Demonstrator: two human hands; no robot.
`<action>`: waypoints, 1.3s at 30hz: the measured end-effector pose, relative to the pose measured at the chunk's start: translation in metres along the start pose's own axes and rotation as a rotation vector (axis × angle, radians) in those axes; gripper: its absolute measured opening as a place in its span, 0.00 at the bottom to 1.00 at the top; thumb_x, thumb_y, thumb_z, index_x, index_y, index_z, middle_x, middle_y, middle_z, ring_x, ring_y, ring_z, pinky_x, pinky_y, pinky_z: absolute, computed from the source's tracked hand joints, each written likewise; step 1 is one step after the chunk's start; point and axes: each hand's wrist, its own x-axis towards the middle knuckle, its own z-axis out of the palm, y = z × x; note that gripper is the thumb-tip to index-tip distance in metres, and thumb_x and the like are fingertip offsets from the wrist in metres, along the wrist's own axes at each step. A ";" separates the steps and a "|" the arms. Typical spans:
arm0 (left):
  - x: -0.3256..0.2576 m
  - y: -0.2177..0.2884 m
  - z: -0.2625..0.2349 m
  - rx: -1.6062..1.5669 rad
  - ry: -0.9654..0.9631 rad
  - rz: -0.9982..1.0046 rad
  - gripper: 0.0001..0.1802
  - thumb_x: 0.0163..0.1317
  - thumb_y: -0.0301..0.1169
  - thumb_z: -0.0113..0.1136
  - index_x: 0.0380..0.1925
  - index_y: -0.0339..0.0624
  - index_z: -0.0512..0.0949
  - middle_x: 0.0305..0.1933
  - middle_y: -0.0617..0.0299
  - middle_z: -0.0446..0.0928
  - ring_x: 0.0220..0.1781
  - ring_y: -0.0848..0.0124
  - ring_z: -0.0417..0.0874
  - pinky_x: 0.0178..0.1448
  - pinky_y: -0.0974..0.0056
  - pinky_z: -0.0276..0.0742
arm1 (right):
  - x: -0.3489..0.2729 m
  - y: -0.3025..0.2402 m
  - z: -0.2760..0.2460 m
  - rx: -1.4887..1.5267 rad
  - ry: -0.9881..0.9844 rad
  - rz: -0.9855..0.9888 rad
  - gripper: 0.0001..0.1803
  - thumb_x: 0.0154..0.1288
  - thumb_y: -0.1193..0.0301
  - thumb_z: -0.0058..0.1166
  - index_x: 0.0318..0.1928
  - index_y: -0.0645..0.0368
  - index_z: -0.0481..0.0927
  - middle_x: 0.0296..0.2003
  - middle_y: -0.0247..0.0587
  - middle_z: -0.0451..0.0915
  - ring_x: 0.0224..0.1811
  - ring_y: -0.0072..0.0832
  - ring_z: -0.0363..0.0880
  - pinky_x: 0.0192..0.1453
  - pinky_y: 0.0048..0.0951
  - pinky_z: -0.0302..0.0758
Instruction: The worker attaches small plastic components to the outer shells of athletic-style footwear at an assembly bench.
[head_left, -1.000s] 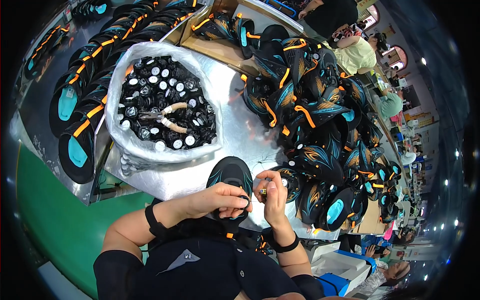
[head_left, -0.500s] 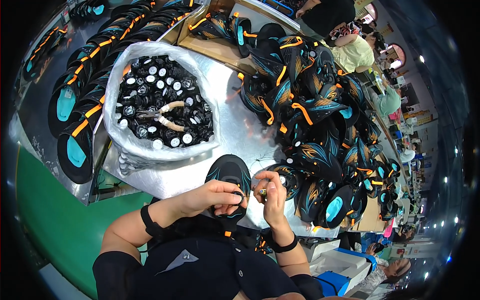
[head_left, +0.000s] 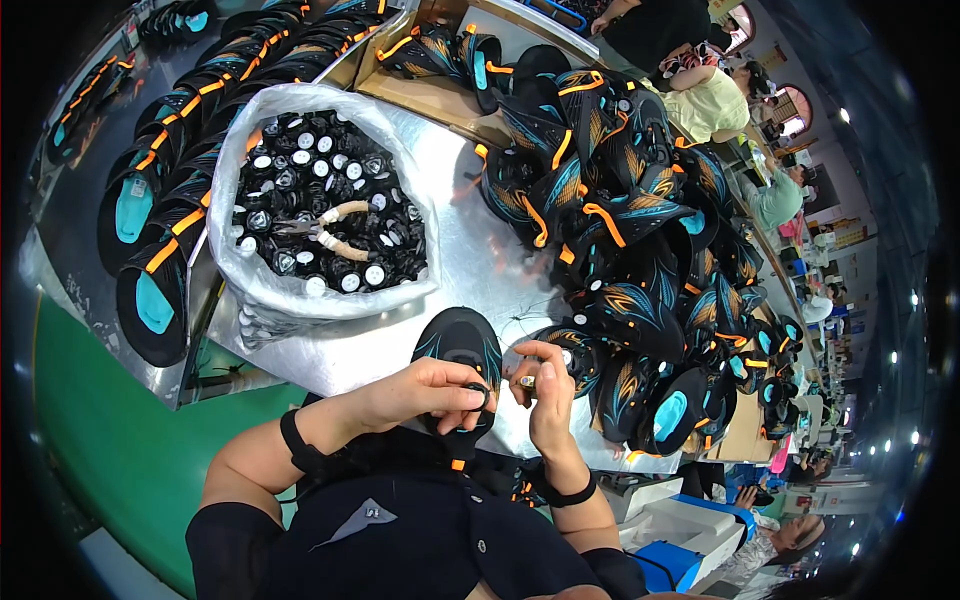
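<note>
My left hand (head_left: 432, 390) pinches a small black round part (head_left: 480, 394) between thumb and fingertips. To its right, my right hand (head_left: 552, 400) has its fingers curled around a small yellowish-ended object (head_left: 528, 381), mostly hidden by the fingers; its kind I cannot make out. Beneath the left hand lies a black shoe upper (head_left: 458, 332) with teal lines and an orange tab, toe pointing away from me. Beyond it stands a white plastic bag (head_left: 228, 215) full of black round pieces and white discs. Pliers (head_left: 340, 247) with tape-wrapped handles rest on top of these pieces.
A large heap of black, teal and orange shoe uppers (head_left: 640, 290) covers the metal table's (head_left: 450, 200) right side. Rows of uppers (head_left: 150, 235) fill another table at the left. A cardboard box (head_left: 440, 95) stands at the back. Other people sit farther right.
My right hand has turned slightly and the yellowish end it holds shows a little more. The left hand stays nearly still with the black part.
</note>
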 end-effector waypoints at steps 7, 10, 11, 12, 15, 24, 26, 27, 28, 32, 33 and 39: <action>0.009 -0.016 0.009 0.125 0.225 0.194 0.14 0.67 0.31 0.55 0.50 0.35 0.77 0.32 0.68 0.76 0.32 0.83 0.72 0.38 0.76 0.68 | -0.038 -0.013 0.009 0.026 -0.190 0.274 0.09 0.65 0.76 0.55 0.44 0.66 0.77 0.29 0.34 0.80 0.32 0.18 0.75 0.37 0.19 0.72; 0.021 -0.028 -0.001 -0.057 0.393 0.298 0.12 0.69 0.31 0.53 0.45 0.34 0.77 0.29 0.69 0.72 0.28 0.84 0.67 0.32 0.78 0.62 | -0.045 -0.008 0.015 0.246 -0.121 0.395 0.05 0.68 0.74 0.55 0.38 0.63 0.80 0.24 0.28 0.77 0.26 0.11 0.69 0.30 0.15 0.65; 0.024 -0.028 -0.009 -0.179 0.416 0.357 0.11 0.69 0.31 0.53 0.44 0.34 0.77 0.29 0.69 0.72 0.27 0.84 0.67 0.31 0.79 0.61 | -0.049 -0.004 0.014 0.198 -0.113 0.371 0.05 0.68 0.74 0.55 0.36 0.63 0.80 0.23 0.27 0.76 0.25 0.10 0.68 0.29 0.15 0.64; 0.025 -0.032 -0.011 -0.159 0.424 0.364 0.11 0.70 0.31 0.52 0.44 0.34 0.77 0.29 0.67 0.74 0.27 0.84 0.68 0.29 0.79 0.60 | -0.054 0.006 0.014 0.288 -0.088 0.413 0.05 0.68 0.73 0.55 0.35 0.62 0.81 0.23 0.27 0.76 0.25 0.10 0.68 0.29 0.15 0.64; 0.026 -0.040 -0.012 -0.217 0.420 0.289 0.12 0.70 0.31 0.53 0.44 0.34 0.77 0.31 0.66 0.75 0.27 0.84 0.69 0.28 0.79 0.60 | -0.061 0.014 0.002 0.039 0.042 0.285 0.06 0.68 0.74 0.54 0.37 0.65 0.80 0.24 0.29 0.78 0.27 0.13 0.72 0.32 0.16 0.69; 0.044 -0.029 0.005 0.362 0.602 0.441 0.11 0.65 0.30 0.58 0.43 0.34 0.80 0.33 0.65 0.78 0.38 0.79 0.76 0.46 0.74 0.70 | -0.032 -0.005 0.038 0.035 -0.025 0.197 0.12 0.67 0.74 0.54 0.49 0.66 0.77 0.25 0.37 0.80 0.25 0.19 0.78 0.30 0.22 0.72; 0.051 -0.031 -0.007 0.086 0.547 0.305 0.08 0.66 0.31 0.57 0.36 0.36 0.79 0.32 0.65 0.78 0.34 0.80 0.73 0.39 0.75 0.67 | -0.035 0.003 0.042 0.006 -0.013 0.181 0.10 0.67 0.74 0.54 0.47 0.66 0.78 0.21 0.34 0.78 0.22 0.17 0.75 0.28 0.22 0.71; 0.055 -0.035 -0.012 0.077 0.546 0.303 0.08 0.66 0.31 0.57 0.36 0.36 0.79 0.32 0.65 0.78 0.34 0.80 0.73 0.39 0.75 0.67 | -0.036 0.004 0.043 0.013 -0.001 0.218 0.09 0.68 0.74 0.54 0.44 0.65 0.79 0.19 0.33 0.76 0.21 0.16 0.73 0.27 0.22 0.70; 0.058 -0.038 -0.016 0.067 0.524 0.301 0.08 0.66 0.31 0.57 0.35 0.37 0.79 0.31 0.65 0.78 0.33 0.81 0.73 0.38 0.76 0.67 | -0.036 0.004 0.044 0.020 0.010 0.257 0.07 0.68 0.74 0.54 0.42 0.65 0.79 0.17 0.32 0.74 0.21 0.15 0.71 0.26 0.21 0.69; 0.061 -0.036 -0.035 0.003 0.485 0.252 0.13 0.67 0.32 0.56 0.48 0.38 0.75 0.31 0.64 0.78 0.30 0.80 0.75 0.32 0.76 0.67 | -0.034 -0.003 0.031 -0.130 -0.050 0.096 0.10 0.64 0.77 0.55 0.46 0.64 0.79 0.25 0.39 0.81 0.25 0.25 0.79 0.32 0.23 0.75; 0.053 -0.029 -0.032 0.064 0.493 0.282 0.16 0.67 0.32 0.56 0.53 0.39 0.72 0.31 0.63 0.78 0.30 0.80 0.75 0.31 0.76 0.68 | -0.037 -0.009 0.019 -0.136 -0.051 0.113 0.10 0.64 0.77 0.55 0.46 0.64 0.79 0.25 0.39 0.81 0.25 0.25 0.79 0.32 0.23 0.75; 0.026 -0.043 -0.012 0.150 0.394 0.160 0.13 0.68 0.29 0.54 0.50 0.37 0.75 0.37 0.63 0.77 0.40 0.77 0.78 0.45 0.73 0.74 | -0.055 -0.011 -0.036 -0.528 -0.208 -0.124 0.26 0.48 0.80 0.64 0.52 0.61 0.76 0.52 0.49 0.73 0.51 0.43 0.74 0.52 0.36 0.74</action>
